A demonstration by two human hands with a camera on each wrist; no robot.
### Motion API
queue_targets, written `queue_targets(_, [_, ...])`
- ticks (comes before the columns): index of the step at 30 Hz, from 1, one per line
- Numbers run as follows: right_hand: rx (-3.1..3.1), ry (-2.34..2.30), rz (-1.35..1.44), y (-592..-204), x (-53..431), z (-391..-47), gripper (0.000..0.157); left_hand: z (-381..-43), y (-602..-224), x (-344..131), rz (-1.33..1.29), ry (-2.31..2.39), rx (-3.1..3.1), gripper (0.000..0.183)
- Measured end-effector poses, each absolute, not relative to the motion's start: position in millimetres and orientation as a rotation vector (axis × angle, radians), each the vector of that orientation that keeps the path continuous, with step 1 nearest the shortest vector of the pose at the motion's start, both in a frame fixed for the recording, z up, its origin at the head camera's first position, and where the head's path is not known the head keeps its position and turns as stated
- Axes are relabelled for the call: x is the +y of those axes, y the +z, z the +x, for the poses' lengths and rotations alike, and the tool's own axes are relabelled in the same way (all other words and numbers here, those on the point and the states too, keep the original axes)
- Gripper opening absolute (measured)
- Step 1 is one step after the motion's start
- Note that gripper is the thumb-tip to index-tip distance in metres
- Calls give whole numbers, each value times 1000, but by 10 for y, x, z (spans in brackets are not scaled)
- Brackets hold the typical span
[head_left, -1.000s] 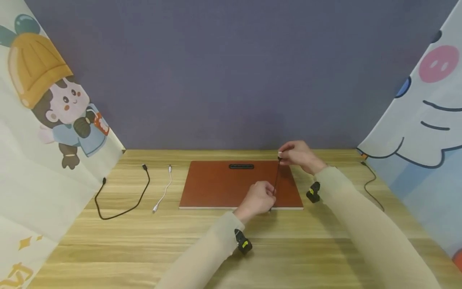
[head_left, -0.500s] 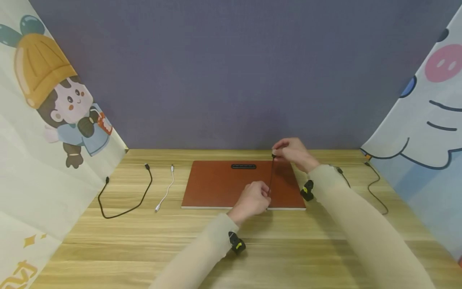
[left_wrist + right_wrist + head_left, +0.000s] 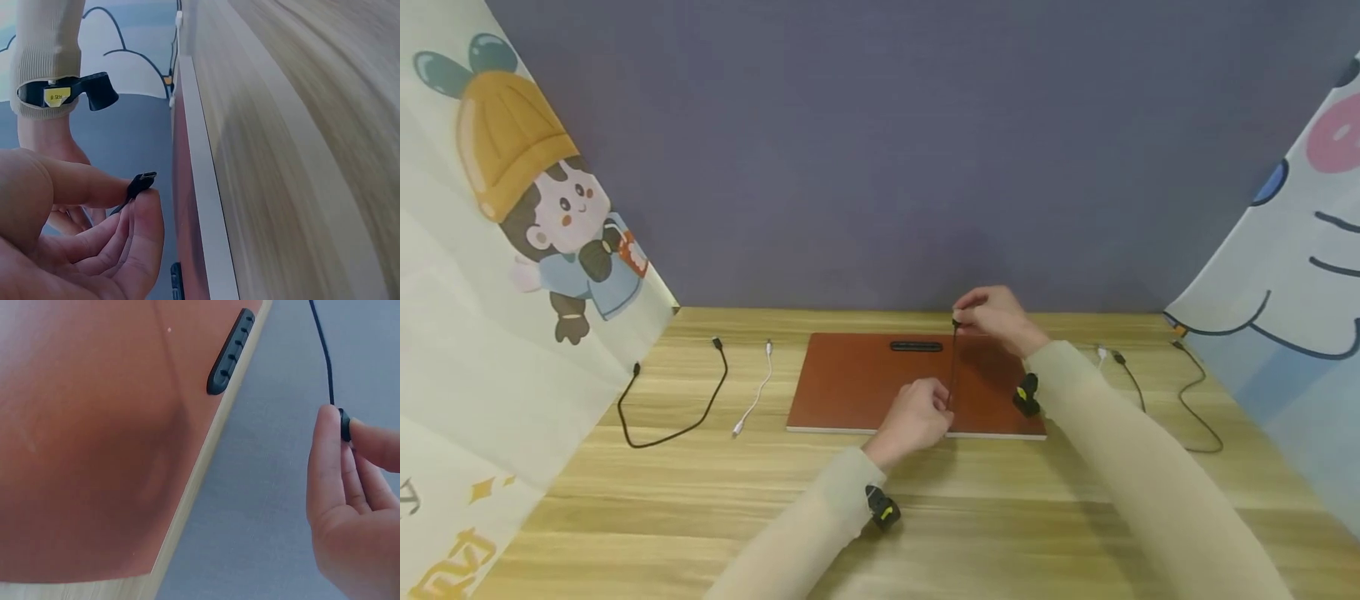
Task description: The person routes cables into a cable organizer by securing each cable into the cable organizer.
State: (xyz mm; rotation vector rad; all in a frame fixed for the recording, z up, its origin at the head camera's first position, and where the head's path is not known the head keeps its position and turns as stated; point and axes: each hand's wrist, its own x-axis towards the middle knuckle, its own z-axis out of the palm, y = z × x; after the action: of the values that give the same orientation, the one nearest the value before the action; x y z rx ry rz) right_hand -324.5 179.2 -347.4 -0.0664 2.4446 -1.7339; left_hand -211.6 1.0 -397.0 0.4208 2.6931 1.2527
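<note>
Between both hands a thin black cable [image 3: 953,362] is stretched over the right half of a reddish-brown board [image 3: 850,379]. My left hand [image 3: 916,417] pinches its near end; in the left wrist view a black plug [image 3: 142,184] with a metal tip sticks out between thumb and finger. Higher up, my right hand [image 3: 996,319] pinches the far end, where the right wrist view has a black connector [image 3: 344,425] between thumb and fingertip. A black slotted cable holder [image 3: 916,347] lies on the board near its back edge, its several slots bare in the right wrist view.
To the left on the wooden table lie a black cable [image 3: 673,435] and a short white cable [image 3: 752,404]. On the right are a white plug [image 3: 1101,352], a dark cable [image 3: 1131,377] and a grey cable [image 3: 1187,387]. A grey wall [image 3: 880,150] stands behind.
Both hands have shifted left over the board with the cable, which now hangs nearer the cable holder. The view has turned slightly left, and more cables show beside the right sleeve.
</note>
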Motion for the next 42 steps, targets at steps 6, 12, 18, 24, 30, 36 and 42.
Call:
queue_targets(6, [2400, -1778, -72, -3482, 1718, -3289, 27, -2135, -3995, -38, 399, 1192, 2773, 17])
queue_targets(12, [2416, -1763, -91, -3469, 1629, -3331, 24, -2133, -3998, -81, 390, 1169, 2795, 15])
queue_targets(18, [2433, -1753, -107, -3456, 1544, -3366, 23, -2158, -4016, -113, 395, 1182, 2796, 15])
queue_targets(24, [2445, -1743, -125, -3494, 1467, -3426, 30, -2196, -4022, -140, 388, 1179, 2817, 18])
queue_targets(30, [2463, -1734, -125, -3548, 1382, -3460, 22, -2227, -4053, -147, 357, 1140, 2868, 16])
queue_targets(36, [2453, -1763, -111, -3605, 1336, -3515, 21, -2250, -4085, -154, 293, 1127, 2926, 14])
queue_targets(42, [2472, -1730, -105, -3688, 1318, -3539, 27, -2269, -4097, -169, 292, 1137, 2911, 5])
